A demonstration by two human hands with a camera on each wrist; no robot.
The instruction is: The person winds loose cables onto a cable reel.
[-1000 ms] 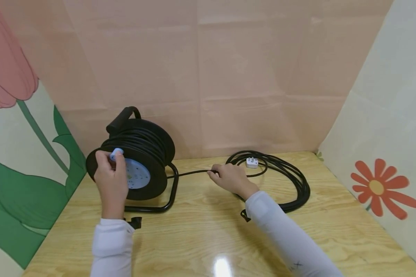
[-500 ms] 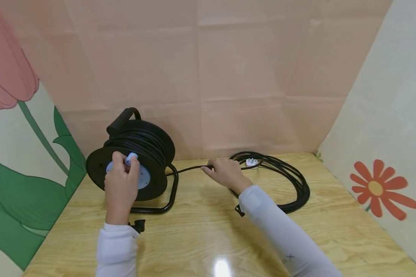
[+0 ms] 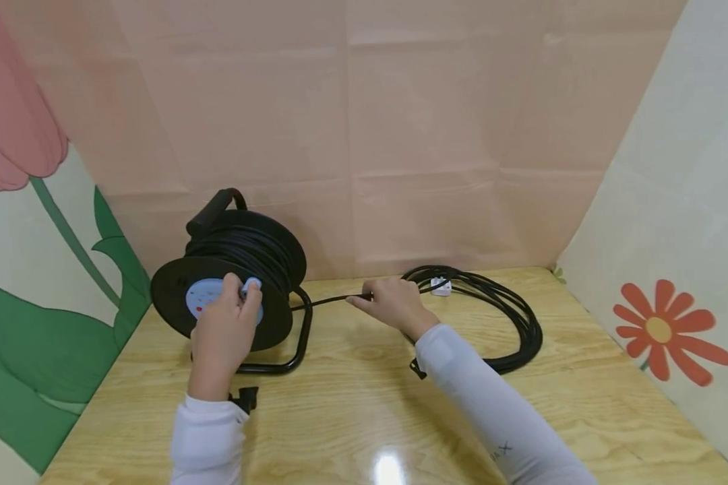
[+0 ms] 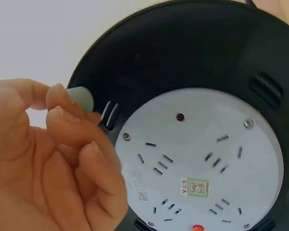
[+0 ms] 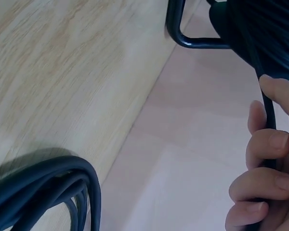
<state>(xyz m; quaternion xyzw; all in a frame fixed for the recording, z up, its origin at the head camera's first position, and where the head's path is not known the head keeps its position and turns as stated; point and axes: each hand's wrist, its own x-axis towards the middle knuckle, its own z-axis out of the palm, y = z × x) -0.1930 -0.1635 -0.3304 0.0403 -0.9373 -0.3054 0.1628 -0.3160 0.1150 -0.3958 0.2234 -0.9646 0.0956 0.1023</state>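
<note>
The left hand (image 3: 224, 333) pinches the pale blue knob (image 3: 251, 283) between thumb and curled fingers (image 4: 72, 130); in the left wrist view the knob's rounded tip (image 4: 81, 98) shows just past the fingertips. The knob sits on the black reel (image 3: 233, 283), at the edge of its pale socket plate (image 4: 202, 161), which carries slotted outlets, a small label and a red dot. Wound cable fills the drum behind the plate, and a black handle (image 3: 209, 209) rises above it. The reel stands in a black tube frame (image 3: 297, 337) on the wooden table (image 3: 364, 417), just beyond the left fingers.

The right hand (image 3: 391, 306) grasps the black cable (image 3: 327, 300), its fingers (image 5: 267, 144) curled round it; the cable runs taut from these fingers across to the reel. Behind the right hand, the loose cable lies in a coil (image 3: 509, 316) on the table, with a white plug (image 3: 439, 285) resting inside the loops. Both arms wear white sleeves (image 3: 473, 397).
</note>
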